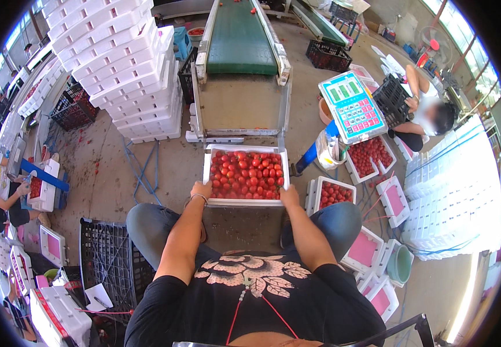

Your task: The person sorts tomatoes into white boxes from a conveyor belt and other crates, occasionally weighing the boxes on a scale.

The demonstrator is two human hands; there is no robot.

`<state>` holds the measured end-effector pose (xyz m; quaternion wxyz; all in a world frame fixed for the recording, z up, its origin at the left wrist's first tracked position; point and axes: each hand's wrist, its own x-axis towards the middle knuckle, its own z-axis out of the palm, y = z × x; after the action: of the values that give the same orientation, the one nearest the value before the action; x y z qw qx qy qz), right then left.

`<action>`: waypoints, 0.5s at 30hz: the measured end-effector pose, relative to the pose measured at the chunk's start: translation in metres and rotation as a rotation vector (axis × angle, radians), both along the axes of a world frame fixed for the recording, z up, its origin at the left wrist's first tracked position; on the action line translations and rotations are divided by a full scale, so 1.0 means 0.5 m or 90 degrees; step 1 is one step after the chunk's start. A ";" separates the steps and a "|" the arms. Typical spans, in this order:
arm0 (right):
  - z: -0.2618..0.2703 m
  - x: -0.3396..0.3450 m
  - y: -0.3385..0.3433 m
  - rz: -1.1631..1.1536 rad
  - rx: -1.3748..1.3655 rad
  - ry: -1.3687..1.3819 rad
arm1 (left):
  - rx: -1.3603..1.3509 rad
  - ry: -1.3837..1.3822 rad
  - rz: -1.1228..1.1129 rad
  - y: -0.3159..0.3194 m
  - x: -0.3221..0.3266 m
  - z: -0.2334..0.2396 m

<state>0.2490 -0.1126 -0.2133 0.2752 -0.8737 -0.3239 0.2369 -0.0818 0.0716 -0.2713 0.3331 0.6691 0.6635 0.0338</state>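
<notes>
A white foam box (247,202) full of small red tomatoes (250,173) lies before my knees, below the lower end of a green conveyor belt (242,47). My left hand (201,191) grips the box's left side near its front corner. On the opposite side, my right hand (290,196) holds the right edge near the other front corner. Beyond the box, a metal chute (244,104) slopes down from the belt. A digital weighing scale's display panel (353,107) stands on a blue post to the right of the box.
Tall stacked white foam boxes (124,65) rise at the left. A black plastic crate (107,260) lies near my left knee. More tomato boxes (336,195) are at the right, where a person (424,108) handles a black crate (391,100). Another person (1,186) sits far left.
</notes>
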 end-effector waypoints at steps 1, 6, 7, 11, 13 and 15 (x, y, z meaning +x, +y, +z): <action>-0.011 -0.009 -0.037 -0.046 -0.015 -0.009 | -0.012 -0.022 0.010 -0.021 0.026 0.016; 0.013 -0.055 -0.172 -0.127 -0.035 -0.039 | -0.098 -0.211 0.136 -0.133 0.040 0.133; 0.034 -0.069 -0.194 -0.120 -0.018 -0.031 | -0.074 -0.175 0.113 -0.147 0.026 0.147; 0.090 -0.076 -0.304 -0.079 0.081 -0.007 | 0.043 -0.156 0.075 -0.228 0.002 0.173; 0.171 -0.086 -0.332 -0.017 0.141 -0.019 | 0.003 -0.310 0.122 -0.259 -0.011 0.240; 0.283 -0.118 -0.311 0.077 0.272 -0.009 | 0.071 -0.312 0.138 -0.247 -0.065 0.311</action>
<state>0.1899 -0.2683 -0.0719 0.4371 -0.7759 -0.4206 0.1730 -0.1144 -0.0521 -0.1158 0.4406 0.5835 0.6278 0.2668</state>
